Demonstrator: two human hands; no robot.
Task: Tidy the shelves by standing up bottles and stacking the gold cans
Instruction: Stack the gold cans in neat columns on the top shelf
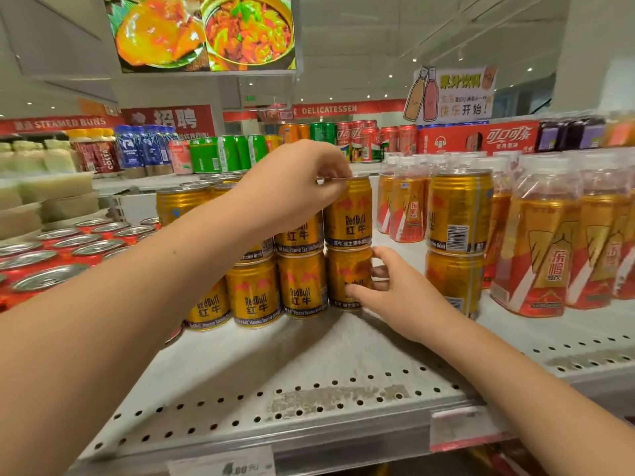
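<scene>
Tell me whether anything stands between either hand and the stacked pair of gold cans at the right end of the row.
Nothing visible does. The left hand pinches the upper gold can at its top rim, and the right hand grips the lower gold can beneath it. Both hands touch their cans.

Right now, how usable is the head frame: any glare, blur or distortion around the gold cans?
Head view: soft shadows on the shelf, mild sheen on the gold cans, labels legible. Head view edges: fisheye bends the shelf lip and stretches the corners; the bottles at right are slightly soft.
</scene>
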